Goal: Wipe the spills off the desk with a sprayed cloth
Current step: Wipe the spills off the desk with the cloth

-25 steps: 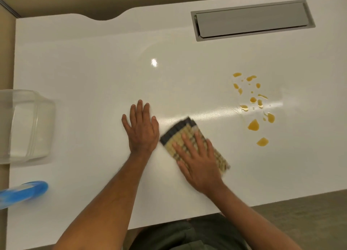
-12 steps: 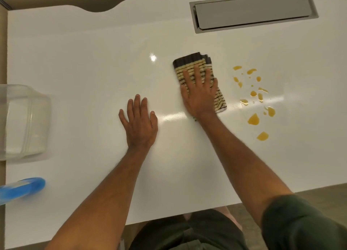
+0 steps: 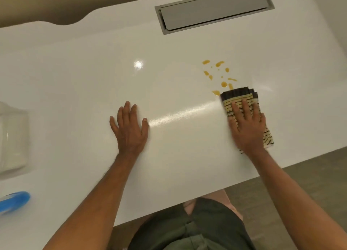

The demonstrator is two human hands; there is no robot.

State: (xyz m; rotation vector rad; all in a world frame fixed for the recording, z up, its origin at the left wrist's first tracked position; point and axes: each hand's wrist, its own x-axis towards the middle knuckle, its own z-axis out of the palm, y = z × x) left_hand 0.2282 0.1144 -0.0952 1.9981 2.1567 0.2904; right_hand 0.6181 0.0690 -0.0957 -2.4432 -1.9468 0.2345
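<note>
Left hand (image 3: 129, 129): laid flat and open on the white surface (image 3: 75, 91) at frame centre, nothing held.
Spills (image 3: 218, 75): amber drops seen just above the cloth's dark edge, nearest one touched.
Right hand (image 3: 247, 125): spread flat, pressed on the striped cloth (image 3: 238, 97), long axis up-frame.

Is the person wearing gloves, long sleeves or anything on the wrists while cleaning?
No. Both the left hand and the right hand are bare, with no gloves, rings, watch or bands showing. The forearms are uncovered all the way to the bottom of the picture, so no sleeve shows now. Below the desk edge, dark green clothing is visible.
</note>
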